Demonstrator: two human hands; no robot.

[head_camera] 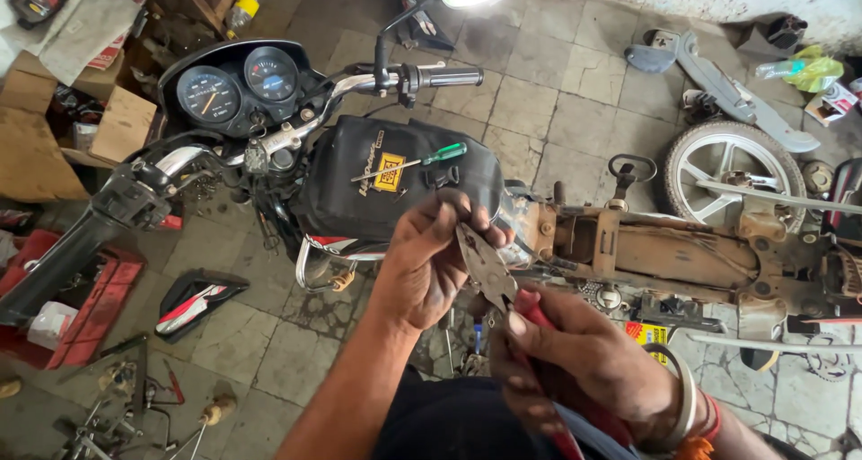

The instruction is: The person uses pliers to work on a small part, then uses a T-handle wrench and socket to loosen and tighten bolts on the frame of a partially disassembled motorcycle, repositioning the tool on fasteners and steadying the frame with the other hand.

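- Grip of the right hand (pixel 593 357) is being wrapped tight round the red handles of the pliers (pixel 489 271); the left hand (pixel 431 258) is being pinched, fingertips together, at the plier jaws, though what small piece lies there cannot be told.
- Pliers are being held between both hands, just below the black tank bag (pixel 395 186).
- Steadier work is likely being gained by keeping the left fingertips close to the jaws.
- A green-handled screwdriver (pixel 413 161) is lying on the bag, with the stripped rusty frame (pixel 664 254) beside it.
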